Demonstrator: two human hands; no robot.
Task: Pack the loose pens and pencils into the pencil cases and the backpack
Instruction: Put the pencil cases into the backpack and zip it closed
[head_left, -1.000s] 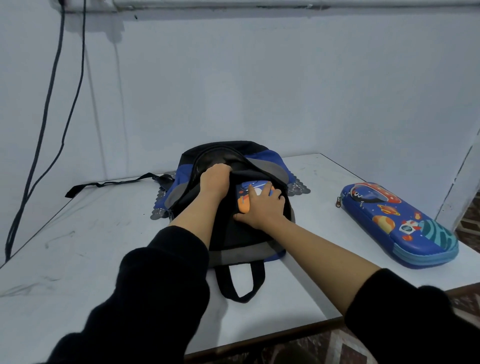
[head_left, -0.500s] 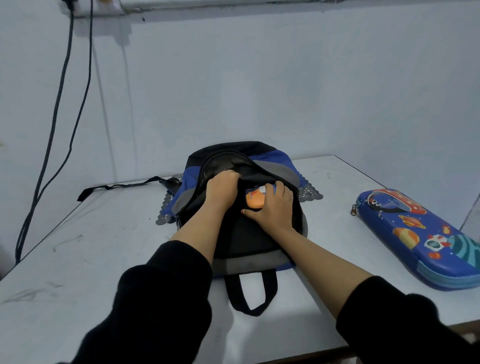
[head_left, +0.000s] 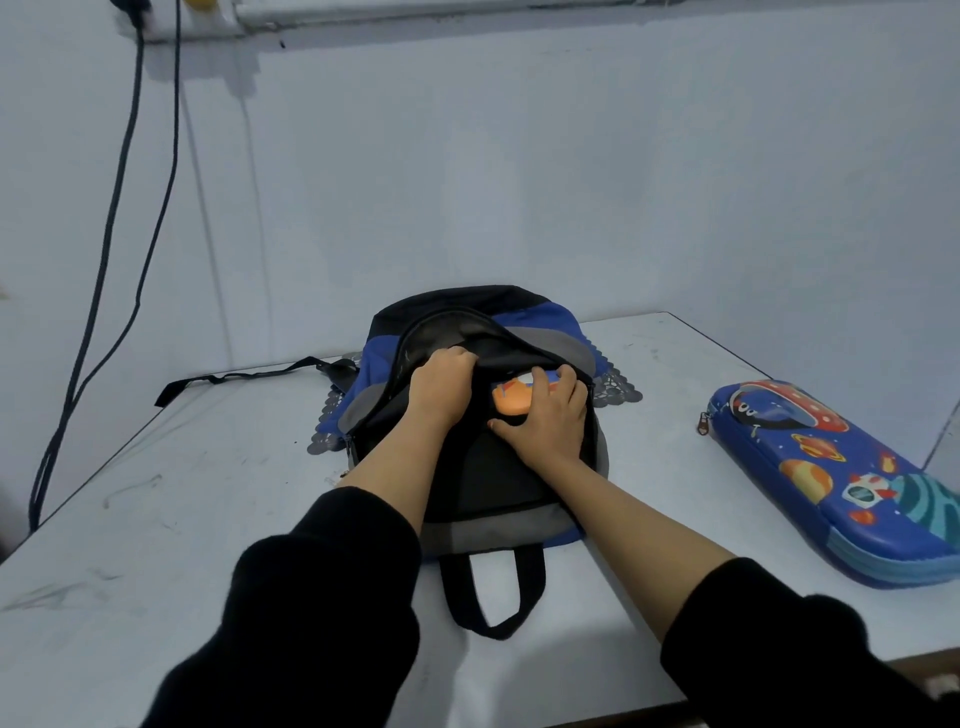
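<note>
Best bet: left hand (head_left: 441, 387), clamped on backpack (head_left: 483, 483) flap, lifts mouth wide while right hand (head_left: 545, 421), gripping case (head_left: 511, 397), slides it in flat.

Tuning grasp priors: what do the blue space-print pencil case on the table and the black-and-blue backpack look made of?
Blue space-print pencil case: likely moulded semi-rigid EVA or plastic; smooth, slightly glossy, raised planet relief, keeps its shape. Black-and-blue backpack: woven fabric, probably nylon or polyester; matte, creases where the left hand grips its flap.
</note>
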